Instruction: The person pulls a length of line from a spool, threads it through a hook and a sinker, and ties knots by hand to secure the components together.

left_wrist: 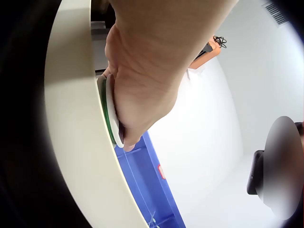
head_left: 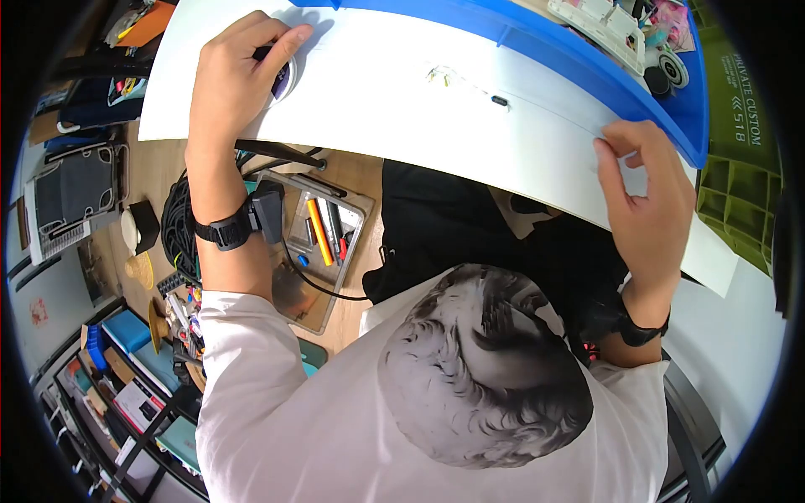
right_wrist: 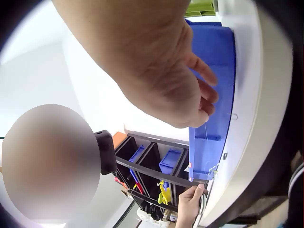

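Observation:
A round spool [head_left: 286, 82] with a dark label lies on the white table [head_left: 369, 109]; my left hand [head_left: 233, 88] grips it from above. In the left wrist view the spool [left_wrist: 110, 109] shows white rims and a green band under the left hand [left_wrist: 142, 90]. My right hand [head_left: 647, 189], fingers curled, pinches a thin clear line between thumb and index finger over the table's right side. In the right wrist view the line [right_wrist: 206, 131] runs down from the right hand [right_wrist: 178, 92]. Between the hands lie a small dark piece [head_left: 500, 101] and a little tangled clump [head_left: 438, 77] with yellowish bits.
A blue tray [head_left: 537, 44] runs along the table's far edge, with white parts and small rolls at its right end. Green crates [head_left: 738, 197] stand at the right. Below the table's front edge, a clear case [head_left: 352, 220] holds pens and markers.

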Motion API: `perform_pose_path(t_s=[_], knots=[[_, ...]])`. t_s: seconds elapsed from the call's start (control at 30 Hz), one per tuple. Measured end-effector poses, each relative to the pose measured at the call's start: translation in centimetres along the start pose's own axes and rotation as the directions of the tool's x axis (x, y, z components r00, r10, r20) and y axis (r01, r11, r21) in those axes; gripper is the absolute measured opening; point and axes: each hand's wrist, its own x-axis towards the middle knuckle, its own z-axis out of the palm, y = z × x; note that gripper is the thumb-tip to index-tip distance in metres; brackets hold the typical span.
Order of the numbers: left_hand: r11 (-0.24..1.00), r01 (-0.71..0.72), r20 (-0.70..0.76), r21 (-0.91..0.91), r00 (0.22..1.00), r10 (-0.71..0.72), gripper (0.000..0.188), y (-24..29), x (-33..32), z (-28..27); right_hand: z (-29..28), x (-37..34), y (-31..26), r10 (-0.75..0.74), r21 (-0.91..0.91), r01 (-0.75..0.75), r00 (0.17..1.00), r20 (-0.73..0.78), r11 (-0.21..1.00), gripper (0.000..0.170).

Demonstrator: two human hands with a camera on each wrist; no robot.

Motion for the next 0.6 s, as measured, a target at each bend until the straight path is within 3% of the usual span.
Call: perform_pose_path(t_s=[0.3, 0.4, 0.43, 0.5, 0.53, 0.6], knots=[[0.979, -0.170, 0.038, 0.111, 0.985, 0.166, 0.025, 0.3, 0.8, -0.3, -1.0, -1.0, 1.0, 0.040, -0.079, -0.031, 0.993, 0.116, 0.996, 0.013], [0.962, -0.067, 0.115, 0.263, 0.993, 0.037, 0.027, 2.0, 0.7, -1.3, -1.0, -1.3, 1.1, 0.049, -0.102, -0.033, 0.986, 0.160, 0.994, 0.013], [0.962, -0.068, 0.115, 0.266, 0.993, 0.039, 0.027, 2.9, 0.6, -1.1, -1.1, -1.4, 1.2, 0.046, -0.100, -0.030, 0.986, 0.158, 0.994, 0.013], [0.996, -0.069, 0.008, 0.060, 0.998, 0.069, 0.032, 4.9, 0.1, -0.9, -1.1, -1.6, 1.3, 0.042, -0.095, -0.027, 0.986, 0.161, 0.995, 0.013], [0.998, -0.067, 0.092, 0.022, 0.994, 0.065, 0.039, 5.5, -0.8, -0.9, -1.0, -1.7, 1.4, 0.033, -0.106, -0.016, 0.986, 0.161, 0.994, 0.014], [0.975, -0.193, 0.136, 0.109, 0.975, 0.178, 0.044, 5.4, -1.7, 0.0, -1.1, -1.7, 1.7, 0.027, -0.121, -0.009, 0.988, 0.149, 0.993, 0.014]])
